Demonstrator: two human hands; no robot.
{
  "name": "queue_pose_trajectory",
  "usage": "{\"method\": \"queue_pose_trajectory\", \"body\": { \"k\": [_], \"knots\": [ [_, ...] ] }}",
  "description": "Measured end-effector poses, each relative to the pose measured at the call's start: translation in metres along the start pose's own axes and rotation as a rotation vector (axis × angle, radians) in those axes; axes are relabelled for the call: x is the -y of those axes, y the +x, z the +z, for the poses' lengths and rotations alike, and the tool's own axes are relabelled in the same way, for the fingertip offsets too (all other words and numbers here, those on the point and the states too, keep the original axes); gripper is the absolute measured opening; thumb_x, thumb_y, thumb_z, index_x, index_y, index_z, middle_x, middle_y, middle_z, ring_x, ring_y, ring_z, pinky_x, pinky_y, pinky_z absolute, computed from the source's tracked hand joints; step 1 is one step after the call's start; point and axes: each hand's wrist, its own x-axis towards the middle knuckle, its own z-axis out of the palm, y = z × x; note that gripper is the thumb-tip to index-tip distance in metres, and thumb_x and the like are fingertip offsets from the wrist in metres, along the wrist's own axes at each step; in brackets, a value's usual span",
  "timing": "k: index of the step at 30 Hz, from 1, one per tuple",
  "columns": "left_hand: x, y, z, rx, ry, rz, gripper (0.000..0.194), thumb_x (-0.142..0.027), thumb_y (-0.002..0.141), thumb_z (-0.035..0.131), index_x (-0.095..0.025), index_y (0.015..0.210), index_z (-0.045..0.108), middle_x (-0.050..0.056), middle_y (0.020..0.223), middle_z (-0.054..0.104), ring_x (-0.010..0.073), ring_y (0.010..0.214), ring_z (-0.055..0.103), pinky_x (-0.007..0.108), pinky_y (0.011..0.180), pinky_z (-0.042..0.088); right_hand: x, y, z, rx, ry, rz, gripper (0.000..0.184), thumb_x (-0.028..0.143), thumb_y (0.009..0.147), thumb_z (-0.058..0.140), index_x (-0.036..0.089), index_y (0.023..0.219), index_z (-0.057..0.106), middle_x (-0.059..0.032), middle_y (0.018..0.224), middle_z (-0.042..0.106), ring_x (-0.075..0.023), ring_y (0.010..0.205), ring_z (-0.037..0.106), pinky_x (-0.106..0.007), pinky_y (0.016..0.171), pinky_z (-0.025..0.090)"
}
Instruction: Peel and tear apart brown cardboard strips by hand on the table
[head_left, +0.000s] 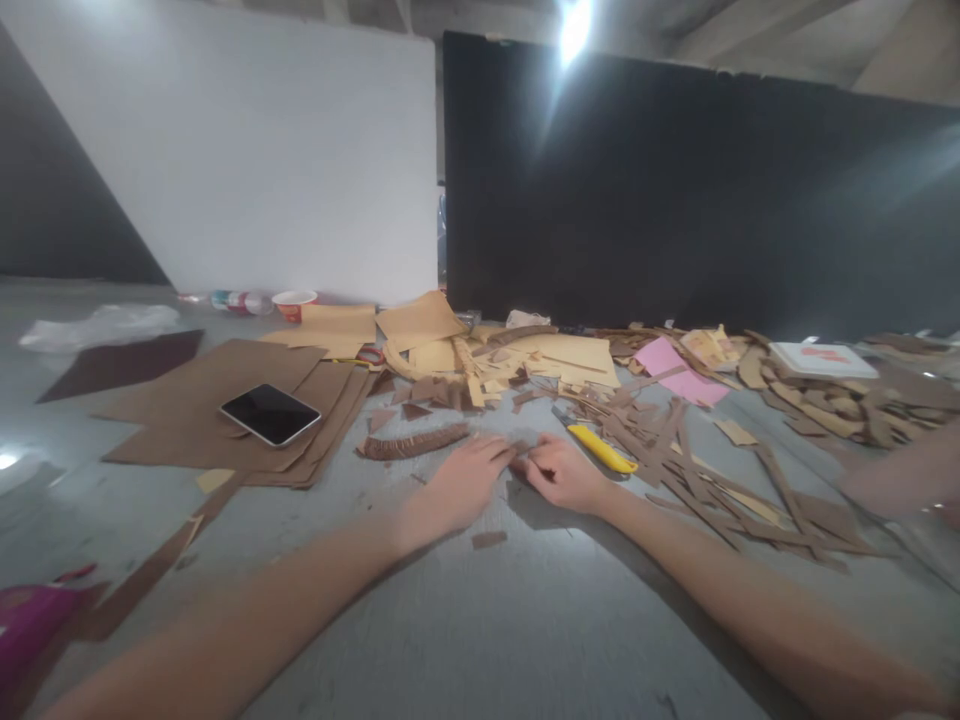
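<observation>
My two hands meet over the grey table. My left hand (466, 482) has its fingers together, the tips closed at a small brown strip (520, 452). Curled into a pinch, my right hand (564, 474) grips the other end of that strip; most of it is hidden by the fingers. Just beyond my left hand lies a fringed, curved brown piece (412, 441). A yellow utility knife (602, 449) rests beside my right hand, its blade pointing away to the left. One small brown scrap (489, 540) lies in front of my hands.
Brown sheets (217, 375) with a phone (270, 414) on top lie at left. Brown strips (697, 470) spread at right, near another person's arm (900, 475). Tan scraps (570, 358), a pink sheet (679, 372) and a paper cup (294, 303) sit farther back.
</observation>
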Motion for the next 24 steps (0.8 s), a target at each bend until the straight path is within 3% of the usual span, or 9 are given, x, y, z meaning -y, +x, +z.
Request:
{"method": "queue_pose_trajectory", "body": {
  "k": [3,5,14,19,24],
  "knots": [
    [0.001,-0.001,0.0,0.026,0.027,0.036,0.062,-0.002,0.09,0.047,-0.009,0.151,0.055,0.017,0.158,0.059,0.0274,0.154,0.049,0.045,0.13,0.038,-0.005,0.003,-0.002,-0.16,0.099,0.208,0.054,0.038,0.115,0.038,0.022,0.068,0.061,-0.0019,0.067,0.064,-0.0184,0.065,0.057,-0.035,0.078,0.048],
    [0.002,-0.001,0.002,0.032,0.037,0.057,0.065,-0.002,0.088,0.048,-0.009,0.152,0.054,0.018,0.159,0.058,0.0272,0.157,0.047,0.045,0.13,0.038,-0.012,0.006,-0.001,-0.22,0.1,0.271,0.044,0.039,0.113,0.044,0.022,0.081,0.068,-0.0046,0.085,0.07,-0.0213,0.081,0.064,-0.035,0.081,0.049],
    [-0.001,0.0,0.004,0.057,0.09,0.056,0.063,-0.003,0.092,0.042,-0.008,0.154,0.051,0.021,0.161,0.056,0.0275,0.159,0.043,0.048,0.13,0.036,-0.027,0.011,0.017,-0.139,-0.136,0.429,0.038,0.031,0.11,0.051,0.019,0.076,0.064,-0.0077,0.107,0.065,-0.0243,0.104,0.057,-0.04,0.092,0.038],
    [-0.008,0.001,0.0,0.056,0.13,0.043,0.058,-0.003,0.092,0.041,-0.004,0.149,0.053,0.023,0.156,0.059,0.0282,0.157,0.046,0.044,0.13,0.036,-0.022,0.011,0.011,-0.073,-0.077,0.423,0.041,0.034,0.112,0.052,0.021,0.076,0.066,-0.0056,0.104,0.067,-0.024,0.105,0.058,-0.04,0.092,0.035],
    [-0.009,0.002,0.002,0.041,0.135,0.041,0.058,-0.005,0.092,0.042,-0.004,0.15,0.051,0.023,0.157,0.058,0.0295,0.156,0.046,0.045,0.129,0.038,-0.018,0.011,0.005,-0.098,0.001,0.397,0.034,0.031,0.106,0.063,0.021,0.074,0.065,-0.0033,0.098,0.07,-0.0227,0.101,0.062,-0.038,0.092,0.035]
  ]
}}
